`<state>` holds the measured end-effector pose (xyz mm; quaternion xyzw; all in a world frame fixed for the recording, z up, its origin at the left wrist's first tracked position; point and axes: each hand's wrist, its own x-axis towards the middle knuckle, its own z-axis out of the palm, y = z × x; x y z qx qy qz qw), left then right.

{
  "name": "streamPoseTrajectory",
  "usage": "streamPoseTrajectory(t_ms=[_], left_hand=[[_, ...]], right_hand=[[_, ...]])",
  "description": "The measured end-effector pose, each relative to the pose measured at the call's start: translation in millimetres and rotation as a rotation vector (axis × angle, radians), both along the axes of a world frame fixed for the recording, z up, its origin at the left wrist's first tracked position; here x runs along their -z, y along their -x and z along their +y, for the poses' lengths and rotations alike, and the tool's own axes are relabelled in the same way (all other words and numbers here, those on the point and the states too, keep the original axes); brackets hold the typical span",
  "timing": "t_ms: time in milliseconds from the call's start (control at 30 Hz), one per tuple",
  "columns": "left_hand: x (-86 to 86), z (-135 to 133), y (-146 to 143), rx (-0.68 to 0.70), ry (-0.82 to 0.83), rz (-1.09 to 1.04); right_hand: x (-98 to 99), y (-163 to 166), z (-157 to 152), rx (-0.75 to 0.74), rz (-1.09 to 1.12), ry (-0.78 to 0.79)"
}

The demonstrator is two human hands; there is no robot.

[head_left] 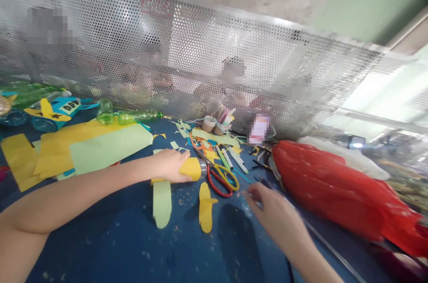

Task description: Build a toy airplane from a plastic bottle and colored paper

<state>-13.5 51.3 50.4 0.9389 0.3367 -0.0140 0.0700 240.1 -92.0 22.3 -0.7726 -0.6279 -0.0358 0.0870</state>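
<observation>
Head view: we seem to be steadying the yellow bottle [191, 170], gripped in our left hand [171, 165] at the tabletop [127, 238], our right hand [276, 211] near the scissors [209, 179] but too blurred to tell if holding anything, and the next move calls for a firm left grip.

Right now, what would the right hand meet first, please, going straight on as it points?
Probably the scissors, though the right hand might pass above them, since its height is unclear.

Both hands [171, 165] are bare; the slim forearms [107, 187] likewise, the left past the elbow [42, 229].
</observation>
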Motion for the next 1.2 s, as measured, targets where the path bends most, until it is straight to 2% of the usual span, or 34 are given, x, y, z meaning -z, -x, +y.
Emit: streamPoseTrajectory(t_ms=[100,133,200,367,467,600,667,733,833,967,1100,1200], left_hand=[[0.6,0.3,-0.8,-0.001,0.000,0.004],[0.5,0.7,-1.0,-0.002,0.003,0.007],[0.0,1.4,-1.1,-0.015,0.014,0.013],[-0.8,0.1,0.6,-0.036,0.024,0.001],[0.7,-1.3,1.4,-0.036,0.004,-0.013],[4.4,0.5,1.2,-0.030,-0.011,-0.031],[6.3,2.2,0.8,-0.042,-0.020,-0.038],[8.0,3.3,0.4,-0.055,-0.023,-0.041],[9.8,3.4,0.0,-0.066,-0.022,-0.047],[11.3,1.1,-0.6,-0.073,-0.057,-0.052],[11.6,-2.9,-1.4,-0.070,-0.142,-0.063],[10.8,-5.4,-1.7,-0.060,-0.174,-0.070]], right_hand=[[-9.4,-29.4,-11.2,0.387,-0.143,0.219],[-10.0,-37.6,-13.5,0.464,-0.128,0.274],[-6.6,-52.0,-15.9,0.525,-0.065,0.333],[13.9,-84.3,-15.6,0.398,0.078,0.271],[19.3,-90.9,-16.2,0.414,0.383,0.153],[5.4,-66.1,-16.2,0.416,1.127,-0.234],[-8.3,-43.4,-11.7,0.347,1.354,-0.275],[-21.9,-18.8,-3.3,0.301,1.455,-0.250],[-34.9,15.4,12.2,0.273,1.522,-0.193],[-38.2,48.0,24.1,0.195,1.511,-0.180],[-41.5,62.6,20.8,0.012,1.237,-0.172],[-45.9,64.2,15.0,-0.100,0.968,-0.068]])
